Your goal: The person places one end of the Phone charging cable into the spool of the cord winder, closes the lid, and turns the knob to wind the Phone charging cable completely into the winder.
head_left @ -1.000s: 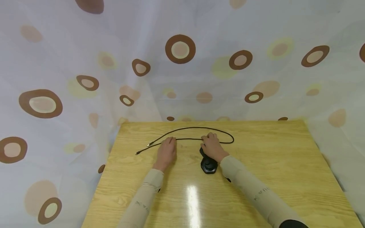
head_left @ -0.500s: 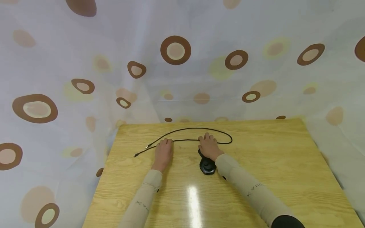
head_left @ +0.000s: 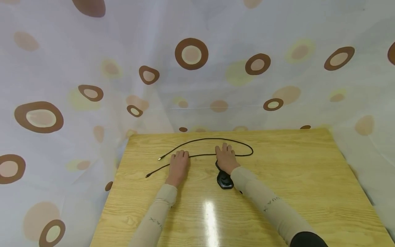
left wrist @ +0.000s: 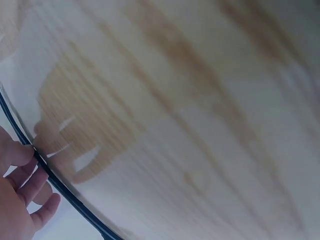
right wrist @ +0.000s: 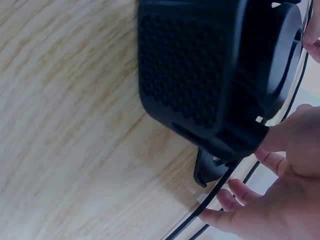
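Observation:
A thin black charging cable lies in a long loop across the table, both plugs toward the left. My left hand pinches its nearer strand a little in from the plug; the left wrist view has the cable between thumb and fingers. Farther right, my right hand grips the same strand, fingertips at the cable in the right wrist view. Beside and partly under that hand stands a black stand-like device with a hexagonal base and a dimpled pad. My right palm hides part of it.
The wooden table ends at a spotted cloth hung behind it and along both sides. One cable plug lies near the table's left side, the other plug just behind it.
The near strand between my hands has shifted toward me, and its plug has moved nearer to me too. My right hand moved slightly left. The device stayed nearly in place.

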Motion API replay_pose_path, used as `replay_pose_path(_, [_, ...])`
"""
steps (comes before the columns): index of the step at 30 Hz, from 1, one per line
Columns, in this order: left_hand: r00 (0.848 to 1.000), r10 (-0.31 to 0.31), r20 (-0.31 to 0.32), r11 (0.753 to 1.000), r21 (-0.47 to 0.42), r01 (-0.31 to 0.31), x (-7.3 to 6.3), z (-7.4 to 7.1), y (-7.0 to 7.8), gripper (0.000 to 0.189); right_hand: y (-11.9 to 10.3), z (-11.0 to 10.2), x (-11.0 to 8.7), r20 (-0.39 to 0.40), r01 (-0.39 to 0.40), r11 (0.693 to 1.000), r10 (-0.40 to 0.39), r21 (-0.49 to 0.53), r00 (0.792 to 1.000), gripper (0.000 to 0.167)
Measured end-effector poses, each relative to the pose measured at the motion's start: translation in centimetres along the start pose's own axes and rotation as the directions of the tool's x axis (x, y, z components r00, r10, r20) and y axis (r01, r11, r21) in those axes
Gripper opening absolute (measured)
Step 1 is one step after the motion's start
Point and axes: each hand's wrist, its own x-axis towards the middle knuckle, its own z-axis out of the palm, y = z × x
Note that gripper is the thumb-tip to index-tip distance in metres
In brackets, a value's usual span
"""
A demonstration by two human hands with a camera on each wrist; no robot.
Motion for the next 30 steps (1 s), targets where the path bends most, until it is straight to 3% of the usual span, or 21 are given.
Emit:
replay_pose_path(6, [0.999, 0.033, -0.014, 0.999, -0.006, -0.033, -0.2, 0.3, 0.0, 0.025, 0.0, 0.4, 0.0, -0.051, 0.016, 0.999, -0.018, -0.051, 0.999, 0.012])
replay_pose_path(11, [0.998, 0.047, -0.043, 0.998, -0.044, -0.049, -0.4, 0.4, 0.1, 0.026, 0.1, 0.7, 0.2, -0.039, 0.003, 0.998, -0.006, -0.066, 0.999, 0.019])
replay_pose_path(15, [0.997, 0.049, -0.065, 0.997, -0.059, -0.053, -0.6, 0.2, 0.3, 0.025, 0.2, 0.7, 0.3, -0.012, -0.009, 0.999, 0.008, -0.041, 1.0, 0.021])
replay_pose_path(18, [0.995, 0.054, -0.086, 0.996, -0.063, -0.06, -0.6, 0.1, 0.3, 0.021, 0.5, 0.8, 0.4, -0.006, -0.006, 1.0, 0.006, 0.023, 1.0, 0.013])
replay_pose_path(23, [0.995, 0.064, -0.075, 0.982, -0.175, -0.076, -0.7, -0.3, 0.4, 0.022, 1.1, 0.6, 0.2, -0.041, 0.036, 0.995, -0.032, 0.09, 0.999, 0.01])
replay_pose_path(26, [0.997, 0.065, -0.043, 0.963, -0.26, -0.074, -0.6, -0.6, 0.6, 0.025, 1.5, 0.3, 0.0, -0.051, 0.06, 0.996, -0.056, 0.07, 0.997, 0.014])
replay_pose_path(30, [0.998, 0.055, -0.036, 0.95, -0.307, -0.063, -0.3, -1.1, 0.9, 0.026, 1.8, 0.1, -0.2, -0.062, 0.084, 0.996, -0.083, 0.012, 0.995, 0.014])
